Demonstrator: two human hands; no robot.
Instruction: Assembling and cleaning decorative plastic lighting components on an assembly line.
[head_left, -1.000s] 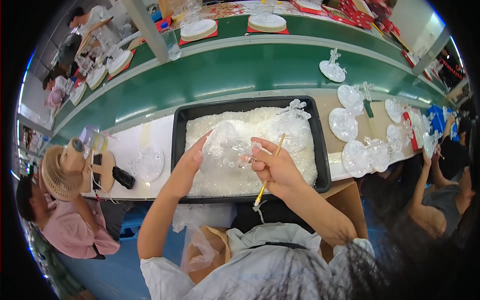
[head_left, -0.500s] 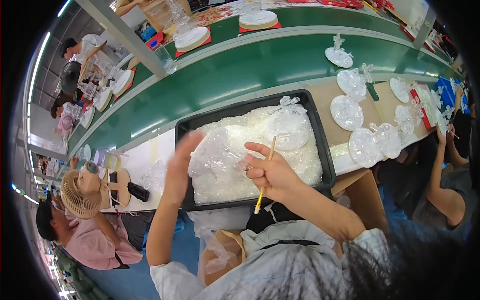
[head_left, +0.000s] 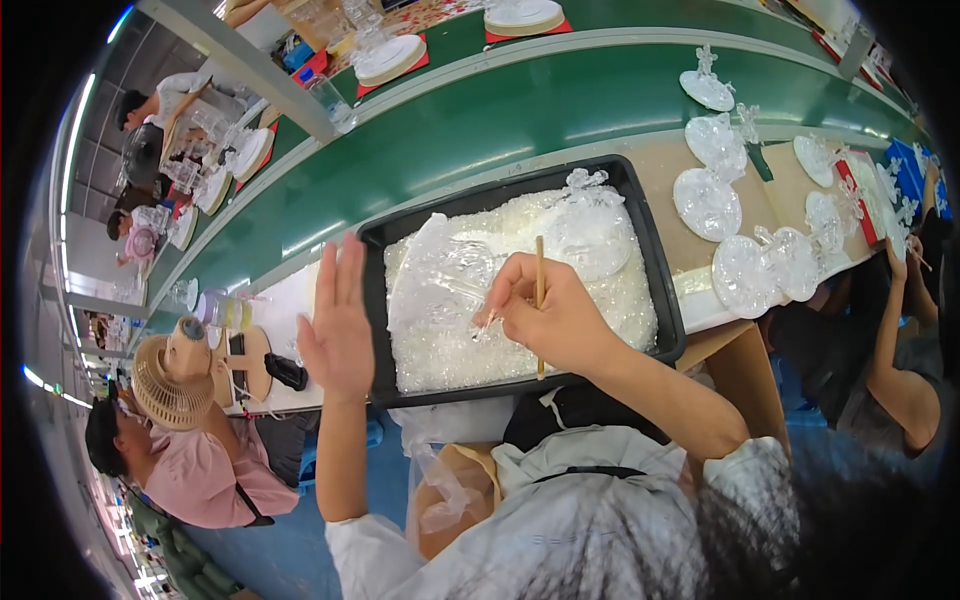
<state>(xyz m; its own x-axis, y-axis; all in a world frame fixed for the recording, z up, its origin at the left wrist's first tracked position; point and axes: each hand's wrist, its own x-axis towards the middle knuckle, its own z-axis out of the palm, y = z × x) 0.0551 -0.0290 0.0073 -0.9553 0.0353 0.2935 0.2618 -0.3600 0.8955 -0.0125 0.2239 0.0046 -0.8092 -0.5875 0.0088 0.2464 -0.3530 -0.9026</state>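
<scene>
My left hand (head_left: 340, 325) is raised flat at the left rim of the black tray (head_left: 672, 330), fingers stretched out, holding nothing. Over the tray, my right hand (head_left: 550, 312) pinches the end of a clear plastic ornament (head_left: 462, 262) with a broad disc-shaped base. A thin wooden-handled brush (head_left: 540, 262) stands nearly upright between the same hand's fingers. Shiny white flakes (head_left: 440, 362) fill the tray beneath. Another disc-based clear ornament (head_left: 590, 240) lies on the flakes at the far right of the tray.
Several glittery disc-based ornaments (head_left: 707, 205) stand on the cardboard-covered table at right. A green conveyor belt (head_left: 450, 130) runs behind the tray. A beige fan (head_left: 172, 385) and a person in pink (head_left: 205, 465) are at left; another person's arm (head_left: 885, 330) is at right.
My left hand has moved left, away from the ornament's disc. My right hand has turned, bringing the brush closer to upright; the ornament has tilted with it.
</scene>
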